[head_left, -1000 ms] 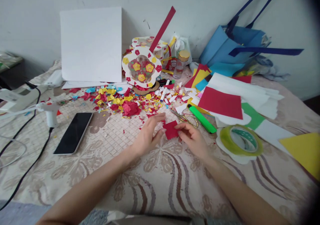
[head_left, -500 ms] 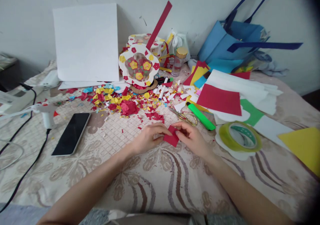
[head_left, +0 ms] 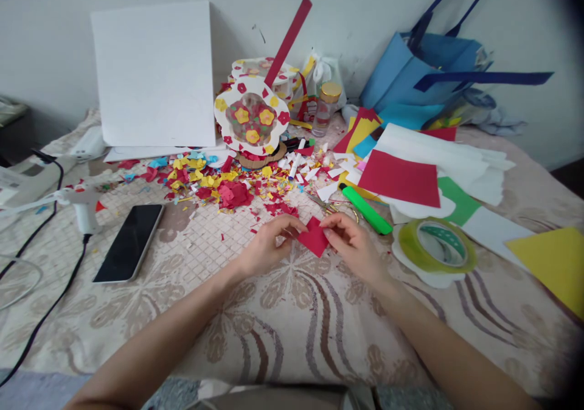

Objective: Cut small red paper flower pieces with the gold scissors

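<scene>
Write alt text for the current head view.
Bare-handed left grip and right grip hold a small red paper piece over a patterned tablecloth. Paper scraps and a flower-decorated craft sit beyond; a phone lies left, a tape roll right.

The light is soft and rather dim; a faint shadow greys the wall (head_left: 222, 42) beside the white board (head_left: 155, 75); black vignetting darkens the right-hand corners; paper scraps (head_left: 235, 194) look slightly soft.

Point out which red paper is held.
The small red piece between the left hand and right hand; the larger red sheet lies over white paper.
</scene>
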Demonstrator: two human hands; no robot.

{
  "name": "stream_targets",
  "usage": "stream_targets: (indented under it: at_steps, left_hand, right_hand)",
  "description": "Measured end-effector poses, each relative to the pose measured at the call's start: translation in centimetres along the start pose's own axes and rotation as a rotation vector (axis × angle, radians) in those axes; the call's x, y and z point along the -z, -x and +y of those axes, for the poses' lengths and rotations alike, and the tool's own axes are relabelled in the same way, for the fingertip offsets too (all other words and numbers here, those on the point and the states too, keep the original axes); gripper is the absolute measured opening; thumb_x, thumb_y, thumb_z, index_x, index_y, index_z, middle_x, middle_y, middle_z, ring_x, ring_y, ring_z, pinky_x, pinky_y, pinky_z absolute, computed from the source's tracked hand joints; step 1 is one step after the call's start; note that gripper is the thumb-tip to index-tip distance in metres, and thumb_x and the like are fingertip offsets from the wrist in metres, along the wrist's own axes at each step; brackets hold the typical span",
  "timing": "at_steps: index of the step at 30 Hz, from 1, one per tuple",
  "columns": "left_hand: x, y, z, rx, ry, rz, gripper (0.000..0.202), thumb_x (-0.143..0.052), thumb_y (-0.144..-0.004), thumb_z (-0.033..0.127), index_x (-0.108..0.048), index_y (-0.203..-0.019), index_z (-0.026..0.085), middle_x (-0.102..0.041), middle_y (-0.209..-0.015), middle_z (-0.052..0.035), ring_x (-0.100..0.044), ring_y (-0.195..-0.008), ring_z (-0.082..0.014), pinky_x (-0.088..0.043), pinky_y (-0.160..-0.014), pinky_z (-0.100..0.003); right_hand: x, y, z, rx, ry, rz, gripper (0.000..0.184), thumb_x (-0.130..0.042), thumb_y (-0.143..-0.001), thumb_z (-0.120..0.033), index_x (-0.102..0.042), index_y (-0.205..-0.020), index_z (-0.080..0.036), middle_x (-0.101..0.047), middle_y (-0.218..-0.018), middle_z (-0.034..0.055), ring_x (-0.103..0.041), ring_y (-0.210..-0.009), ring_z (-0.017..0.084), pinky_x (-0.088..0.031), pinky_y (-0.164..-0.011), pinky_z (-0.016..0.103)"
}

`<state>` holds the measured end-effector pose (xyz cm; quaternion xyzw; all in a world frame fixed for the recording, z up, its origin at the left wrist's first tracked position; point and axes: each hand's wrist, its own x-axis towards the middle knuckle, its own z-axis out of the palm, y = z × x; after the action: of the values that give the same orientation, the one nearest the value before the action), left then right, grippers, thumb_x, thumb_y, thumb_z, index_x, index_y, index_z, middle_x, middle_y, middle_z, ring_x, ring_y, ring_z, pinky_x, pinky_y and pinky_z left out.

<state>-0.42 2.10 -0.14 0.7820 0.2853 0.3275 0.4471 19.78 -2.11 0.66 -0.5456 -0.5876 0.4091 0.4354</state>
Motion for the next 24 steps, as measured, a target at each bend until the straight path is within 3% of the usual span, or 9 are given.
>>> stream_targets:
  at_steps: [3,6,9,12,15,20,24]
  left_hand:
    - [-0.3,0.1,0.1,-0.031,-0.002,-0.012,0.041,-0.047,-0.074,-0.001,-0.055,-0.108,0.019,-0.057,-0.110,-0.0083,-0.059,-0.091,-0.0142,-0.051,-0.078,-0.028]
    - [-0.6,0.2,0.1,-0.038,-0.048,0.030,0.035,-0.054,-0.076,0.005,-0.056,-0.108,0.019,-0.058,-0.106,-0.0079,-0.058,-0.092,-0.0148,-0.050,-0.079,-0.028]
    - [-0.8,0.3,-0.1,-0.019,-0.066,0.104,0.022,-0.059,-0.077,0.010,-0.060,-0.098,0.017,-0.061,-0.097,-0.0066,-0.058,-0.089,-0.0156,-0.048,-0.079,-0.029]
    - [-0.9,0.3,-0.2,0.027,0.006,0.075,0.008,-0.061,-0.080,0.020,-0.062,-0.088,0.016,-0.064,-0.087,-0.0056,-0.059,-0.083,-0.0157,-0.047,-0.079,-0.031]
    - [-1.3,0.3,-0.1,0.094,0.132,0.035,0.013,-0.061,-0.082,0.027,-0.063,-0.084,0.015,-0.064,-0.086,-0.0066,-0.060,-0.081,-0.0158,-0.047,-0.076,-0.030]
    - [-1.8,0.0,-0.2,0.233,0.441,0.187,0.021,-0.069,-0.075,0.033,-0.059,-0.076,0.014,-0.062,-0.080,-0.0048,-0.059,-0.075,-0.0142,-0.048,-0.073,-0.029]
    - [-1.9,0.0,-0.4,0.296,0.498,0.202,0.025,-0.073,-0.070,0.033,-0.058,-0.076,0.014,-0.061,-0.076,-0.0032,-0.058,-0.071,-0.0127,-0.047,-0.070,-0.027]
  right_hand:
    - [0.0,0.1,0.1,-0.042,-0.005,0.039,0.010,-0.051,-0.083,-0.024,-0.058,-0.089,-0.021,-0.057,-0.071,-0.0007,-0.052,-0.055,0.012,-0.042,-0.051,0.024]
    - [-0.2,0.2,0.1,-0.070,-0.042,-0.003,0.015,-0.051,-0.084,-0.026,-0.059,-0.096,-0.021,-0.059,-0.071,-0.0007,-0.054,-0.056,0.012,-0.044,-0.052,0.025]
    - [-0.5,0.3,0.1,-0.082,-0.066,-0.043,0.017,-0.052,-0.085,-0.028,-0.060,-0.099,-0.021,-0.059,-0.072,-0.0004,-0.054,-0.055,0.012,-0.045,-0.052,0.025]
    - [-0.7,0.4,0.2,-0.070,-0.108,-0.067,0.018,-0.051,-0.087,-0.032,-0.058,-0.099,-0.022,-0.060,-0.077,0.0007,-0.053,-0.055,0.011,-0.046,-0.053,0.026]
    - [-0.9,0.4,0.7,-0.065,-0.136,-0.090,0.015,-0.053,-0.086,-0.031,-0.056,-0.097,-0.022,-0.060,-0.084,0.0017,-0.054,-0.060,0.012,-0.045,-0.053,0.025]
    - [-1.2,0.7,1.1,-0.025,-0.088,-0.129,0.015,-0.052,-0.084,-0.021,-0.052,-0.098,-0.023,-0.058,-0.084,0.0007,-0.056,-0.068,0.013,-0.044,-0.057,0.023]
    - [-1.5,0.9,0.8,-0.008,-0.112,-0.139,0.031,-0.051,-0.083,-0.017,-0.045,-0.113,-0.024,-0.060,-0.092,0.0013,-0.059,-0.076,0.014,-0.046,-0.065,0.025]
